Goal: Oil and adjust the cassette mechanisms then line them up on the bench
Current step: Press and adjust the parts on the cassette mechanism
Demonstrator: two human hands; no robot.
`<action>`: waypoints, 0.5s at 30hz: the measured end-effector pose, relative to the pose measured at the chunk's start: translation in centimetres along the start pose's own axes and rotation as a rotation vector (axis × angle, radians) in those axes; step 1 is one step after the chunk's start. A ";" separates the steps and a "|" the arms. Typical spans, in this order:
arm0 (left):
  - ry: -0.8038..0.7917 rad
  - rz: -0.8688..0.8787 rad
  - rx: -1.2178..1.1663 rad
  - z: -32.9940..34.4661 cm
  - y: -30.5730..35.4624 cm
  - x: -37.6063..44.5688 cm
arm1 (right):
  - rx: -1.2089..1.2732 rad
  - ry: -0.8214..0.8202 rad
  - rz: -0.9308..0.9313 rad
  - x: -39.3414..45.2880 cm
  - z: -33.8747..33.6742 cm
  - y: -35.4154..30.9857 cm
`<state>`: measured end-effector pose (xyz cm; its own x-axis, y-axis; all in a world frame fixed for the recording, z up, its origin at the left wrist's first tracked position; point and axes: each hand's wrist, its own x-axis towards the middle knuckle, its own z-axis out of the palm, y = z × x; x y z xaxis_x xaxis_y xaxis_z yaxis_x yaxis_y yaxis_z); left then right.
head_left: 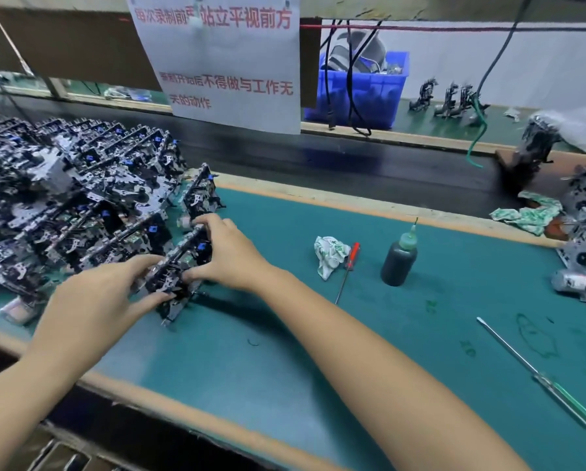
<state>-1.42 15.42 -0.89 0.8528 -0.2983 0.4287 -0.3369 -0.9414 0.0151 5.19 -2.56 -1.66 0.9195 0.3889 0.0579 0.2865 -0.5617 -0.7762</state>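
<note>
Metal mechanism [179,266] gripped by both hands; underside hidden, seemingly on bench [352,334].

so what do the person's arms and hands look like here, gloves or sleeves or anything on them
Both are bare. The left hand and right hand wear no gloves, and no rings, watch or wristband show. Both forearms are uncovered as far as the frame shows, with no sleeve edge in view. No cables, tape or markings are on them.
</note>
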 end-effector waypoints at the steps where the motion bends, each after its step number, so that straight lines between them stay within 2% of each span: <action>1: -0.005 0.019 -0.012 -0.2 0.9 -0.1 | 0.038 0.032 0.008 -0.6 -0.5 0.4; 6: 0.138 0.293 -0.038 -0.6 3.2 0.9 | 0.104 0.127 0.011 -5.1 -5.5 2.3; 10: 0.088 0.489 -0.190 -0.5 7.4 2.6 | 0.075 0.199 0.010 -11.4 -10.7 4.4; 15: 0.173 0.729 -0.268 1.1 15.4 5.0 | -0.055 0.435 -0.015 -19.8 -14.5 7.7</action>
<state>-1.93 -0.69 0.48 0.3138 -0.7753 0.5482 -0.8896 -0.4418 -0.1156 -6.96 -25.15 0.32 0.9398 0.0603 0.3364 0.3033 -0.6007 -0.7397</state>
